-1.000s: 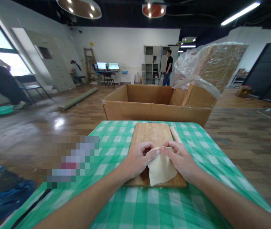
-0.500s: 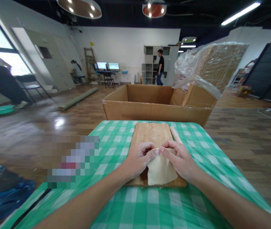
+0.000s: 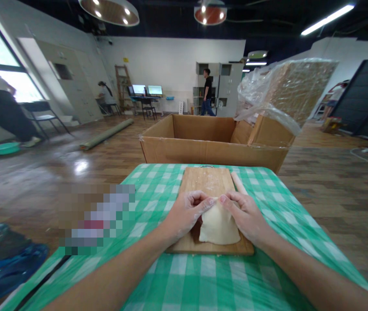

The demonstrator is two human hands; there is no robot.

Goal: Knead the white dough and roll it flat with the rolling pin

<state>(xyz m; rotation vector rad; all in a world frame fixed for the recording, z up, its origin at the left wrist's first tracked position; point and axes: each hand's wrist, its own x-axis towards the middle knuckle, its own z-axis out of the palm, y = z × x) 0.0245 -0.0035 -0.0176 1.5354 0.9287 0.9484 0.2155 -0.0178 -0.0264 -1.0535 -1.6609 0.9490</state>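
A thin, pale sheet of dough point(image 3: 219, 226) hangs from my fingertips over a wooden cutting board point(image 3: 206, 178). My left hand point(image 3: 188, 211) pinches its upper edge between thumb and fingers, and my right hand point(image 3: 244, 211) pinches the same edge just beside it. Flour whitens the fingers of both hands. The dough's lower edge hangs close above the near part of the board; whether it touches the wood I cannot tell. To the right of the board lies a pale rolling pin point(image 3: 238, 183), partly hidden behind my right hand.
A green-and-white checked cloth point(image 3: 158, 194) covers the table. Past its far edge stands a large open cardboard box point(image 3: 213, 151), with plastic-wrapped material point(image 3: 287, 90) at its right. A blurred-out patch covers the table's left side. Several people are farther off in the room.
The dough's lower edge has risen slightly and spread straighter across, with both hands still pinching the top edge. In the background, a person in a black shirt has walked left.
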